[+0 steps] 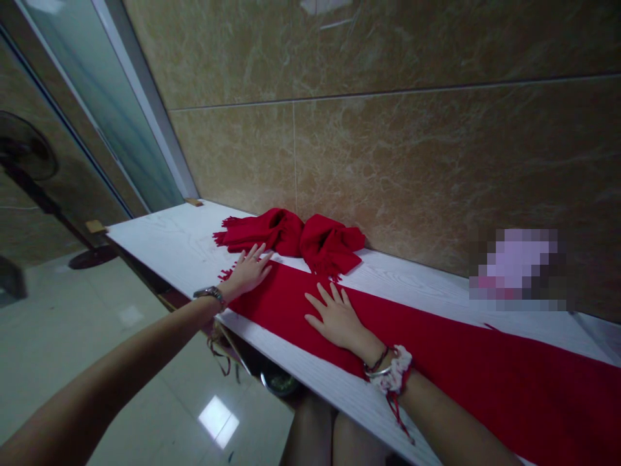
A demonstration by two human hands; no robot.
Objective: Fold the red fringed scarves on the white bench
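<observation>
A long red scarf (436, 349) lies spread flat along the white wooden table (174, 243). My left hand (250, 268) rests flat on its fringed far end, fingers spread, a watch on the wrist. My right hand (337, 317) lies flat, palm down, on the scarf's middle, with bracelets and a scrunchie at the wrist. Behind both hands, a second red scarf (295, 236) sits bunched in two lumps against the wall.
A marble-tiled wall (412, 142) runs close behind the table. A blurred pink object (517, 265) sits at the right by the wall. A standing fan (29, 162) and a glass door (111, 110) are at the left, over a glossy tiled floor. My knees show below the table edge.
</observation>
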